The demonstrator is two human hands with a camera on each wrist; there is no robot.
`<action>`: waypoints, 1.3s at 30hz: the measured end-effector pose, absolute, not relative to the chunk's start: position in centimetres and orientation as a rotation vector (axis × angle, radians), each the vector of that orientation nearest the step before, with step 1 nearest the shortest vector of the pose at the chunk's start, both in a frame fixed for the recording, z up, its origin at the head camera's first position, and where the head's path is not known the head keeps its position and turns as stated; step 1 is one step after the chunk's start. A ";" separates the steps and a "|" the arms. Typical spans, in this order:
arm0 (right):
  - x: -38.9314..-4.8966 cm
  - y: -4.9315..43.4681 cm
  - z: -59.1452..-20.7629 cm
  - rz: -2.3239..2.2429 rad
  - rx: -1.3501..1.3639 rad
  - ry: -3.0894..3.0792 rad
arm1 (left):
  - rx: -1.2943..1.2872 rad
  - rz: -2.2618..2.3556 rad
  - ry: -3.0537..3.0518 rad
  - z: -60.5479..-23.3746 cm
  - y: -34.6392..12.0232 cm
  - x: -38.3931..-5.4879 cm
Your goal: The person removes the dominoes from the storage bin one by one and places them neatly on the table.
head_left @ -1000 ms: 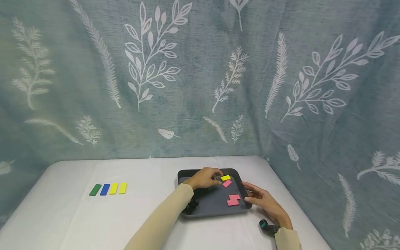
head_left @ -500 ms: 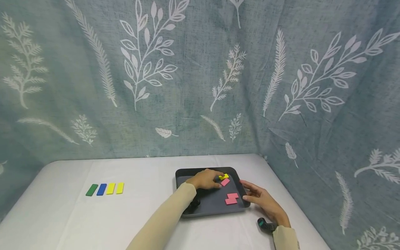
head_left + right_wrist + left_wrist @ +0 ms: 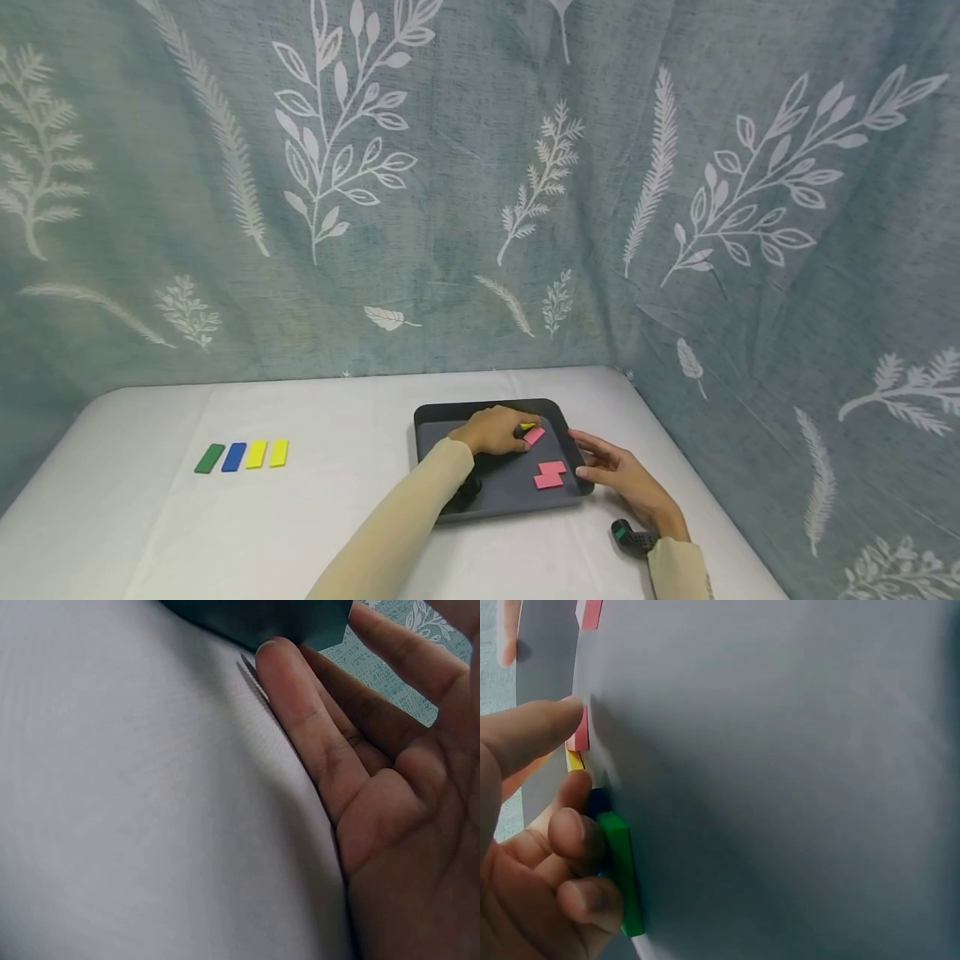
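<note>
In the head view my left hand [image 3: 495, 429] reaches into a dark grey tray [image 3: 510, 500]. Its index finger curls over the far end of a yellow block [image 3: 528, 426], while the thumb lies by a pink block [image 3: 534, 436] touching the yellow one. Seen from the left wrist, the other fingers bend close to a green block [image 3: 621, 870] and a dark blue block [image 3: 598, 801], both largely hidden from the head camera. Two more pink blocks [image 3: 550, 475] lie together nearer the tray's front. My right hand [image 3: 626, 475] rests its extended fingers and thumb against the tray's right wall.
On the white table [image 3: 225, 533] to the left stand a green block [image 3: 210, 458], a blue block [image 3: 234, 457] and two yellow blocks [image 3: 257, 454] in a row. A leaf-patterned curtain [image 3: 450, 192] hangs behind and along the right side. A black device [image 3: 633, 536] sits on my right wrist.
My left index finger has moved onto the yellow block and round its end, drawing it slightly left and nearer. The right hand keeps its place at the tray; the whole view has shifted slightly.
</note>
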State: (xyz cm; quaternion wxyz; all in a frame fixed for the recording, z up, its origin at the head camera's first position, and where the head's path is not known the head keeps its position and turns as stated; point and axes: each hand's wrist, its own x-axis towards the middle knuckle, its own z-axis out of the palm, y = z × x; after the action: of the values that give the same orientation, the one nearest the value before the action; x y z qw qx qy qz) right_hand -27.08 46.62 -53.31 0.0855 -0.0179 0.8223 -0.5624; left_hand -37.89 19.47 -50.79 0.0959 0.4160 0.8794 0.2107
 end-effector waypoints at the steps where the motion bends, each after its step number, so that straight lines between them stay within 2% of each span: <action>1: -27.1 46.6 -53.3 -1.678 -0.056 2.447 | 1.235 0.612 2.607 -50.8 19.5 -37.9; 12: -27.5 46.3 -53.7 -1.668 -0.085 2.441 | 1.173 0.541 2.624 -50.5 19.7 -37.7; 30: -27.2 46.7 -53.5 -1.694 -0.086 2.441 | 1.099 0.781 2.466 -50.0 19.2 -38.0; 39: -27.1 46.8 -53.5 -1.709 -0.063 2.429 | 1.216 0.722 2.497 -50.1 19.7 -37.7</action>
State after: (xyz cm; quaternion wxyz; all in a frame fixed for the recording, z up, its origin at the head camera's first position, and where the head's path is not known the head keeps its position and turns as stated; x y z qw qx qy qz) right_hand -27.14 46.81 -53.45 0.0854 -0.0211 0.8147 -0.5732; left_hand -37.73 19.66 -50.09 0.1353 0.4199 0.8621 0.2491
